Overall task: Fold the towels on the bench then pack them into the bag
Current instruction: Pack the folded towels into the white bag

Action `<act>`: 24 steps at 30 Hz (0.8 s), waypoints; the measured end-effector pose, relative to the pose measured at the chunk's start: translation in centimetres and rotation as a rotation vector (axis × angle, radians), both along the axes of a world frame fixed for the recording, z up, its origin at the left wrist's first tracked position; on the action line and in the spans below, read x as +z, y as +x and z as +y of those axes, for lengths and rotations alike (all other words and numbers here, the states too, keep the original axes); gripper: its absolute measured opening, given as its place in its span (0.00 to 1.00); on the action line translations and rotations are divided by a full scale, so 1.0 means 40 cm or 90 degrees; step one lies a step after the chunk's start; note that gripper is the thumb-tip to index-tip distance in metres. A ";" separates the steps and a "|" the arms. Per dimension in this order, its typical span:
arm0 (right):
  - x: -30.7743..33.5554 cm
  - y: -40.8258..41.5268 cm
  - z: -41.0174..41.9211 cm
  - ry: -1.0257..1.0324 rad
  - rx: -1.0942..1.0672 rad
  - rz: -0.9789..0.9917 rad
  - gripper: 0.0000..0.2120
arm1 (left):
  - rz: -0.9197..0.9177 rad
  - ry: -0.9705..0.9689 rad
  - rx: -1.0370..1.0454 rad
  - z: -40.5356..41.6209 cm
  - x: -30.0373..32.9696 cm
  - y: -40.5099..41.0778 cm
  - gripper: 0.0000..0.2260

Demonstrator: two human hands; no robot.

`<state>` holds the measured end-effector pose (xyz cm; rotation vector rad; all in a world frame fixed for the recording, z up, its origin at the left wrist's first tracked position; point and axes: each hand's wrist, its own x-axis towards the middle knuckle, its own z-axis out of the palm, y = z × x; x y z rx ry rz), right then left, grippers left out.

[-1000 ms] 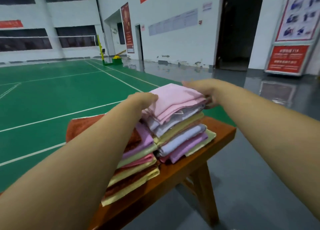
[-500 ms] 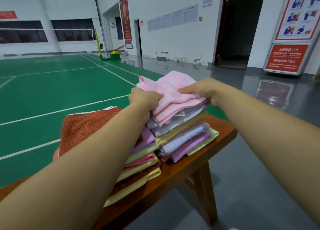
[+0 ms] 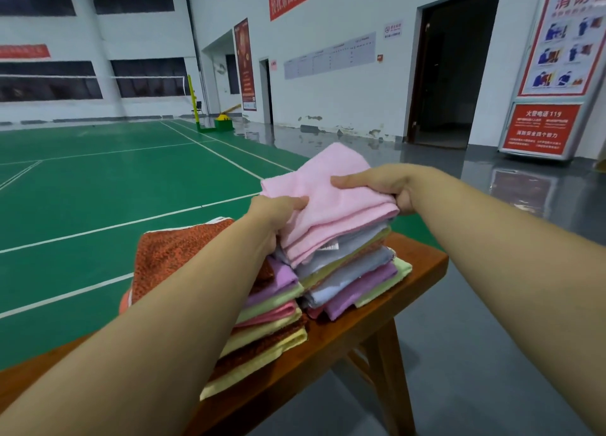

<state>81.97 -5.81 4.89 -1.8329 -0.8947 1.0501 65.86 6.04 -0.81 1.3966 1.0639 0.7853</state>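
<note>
Both hands pinch the pink towel: the left grip (image 3: 278,211) on its near-left edge, the right grip (image 3: 377,186) on its far-right side, likely to lift it clear. It tops the folded stack (image 3: 347,271) on the tabletop (image 3: 423,265). No bag shows.

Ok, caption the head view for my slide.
Both hands, left hand and right hand, grip a pink towel atop folded stacks on a wooden bench.

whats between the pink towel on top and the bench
In the head view, a stack of folded towels lies between the pink towel and the bench.
</note>
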 end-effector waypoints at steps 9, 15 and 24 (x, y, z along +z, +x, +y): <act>0.044 -0.009 -0.092 0.280 0.037 0.204 0.19 | -0.141 -0.149 -0.226 -0.063 0.096 -0.030 0.36; 0.037 -0.001 -0.172 0.448 0.055 0.328 0.18 | -0.267 -0.282 -0.419 -0.170 0.153 -0.028 0.38; -0.116 0.083 -0.423 0.433 -0.104 0.315 0.21 | -0.272 -0.311 -0.481 -0.343 0.015 0.118 0.31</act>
